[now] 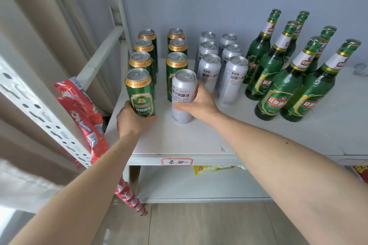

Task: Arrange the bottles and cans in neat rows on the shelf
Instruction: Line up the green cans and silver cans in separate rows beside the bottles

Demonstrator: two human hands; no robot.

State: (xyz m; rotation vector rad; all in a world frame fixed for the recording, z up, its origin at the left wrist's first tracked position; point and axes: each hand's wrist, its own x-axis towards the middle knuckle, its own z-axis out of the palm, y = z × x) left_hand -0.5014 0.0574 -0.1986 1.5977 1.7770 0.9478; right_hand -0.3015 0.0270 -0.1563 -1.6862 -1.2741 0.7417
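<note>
A: White shelf [199,137] against a pale blue wall, wood-look floor below. What's on it?

B: Green cans at the shelf's left edge, two columns running front to back. Left column has four, right column three. Silver cans next, two columns of three. Green bottles [282,77] toward the right edge, standing upright in loose rows, seven that I can count.

A: Hands?

B: Left hand [133,120] grips the front green can [140,93] from below and behind, fingers curled round its base. That can heads the left column, near the shelf's front-left corner. Cannot tell if its base touches the shelf.

A: Right?

B: Right hand [196,103] wraps the stray silver can [183,96], thumb on the front, fingers round the right side. Can is upright, just in front of the right green column, touching or nearly touching the green can behind it. It sits left of the silver columns, just beside the held green can.

A: Anything else?

B: Handwritten label [176,161] with a red border on the shelf's front edge. Red snack packets [83,113] hang on the perforated white rack post [39,111] to the left. Yellow packet [213,169] on the lower level under the front edge. Small clear object at the far right edge, too blurred to name.
</note>
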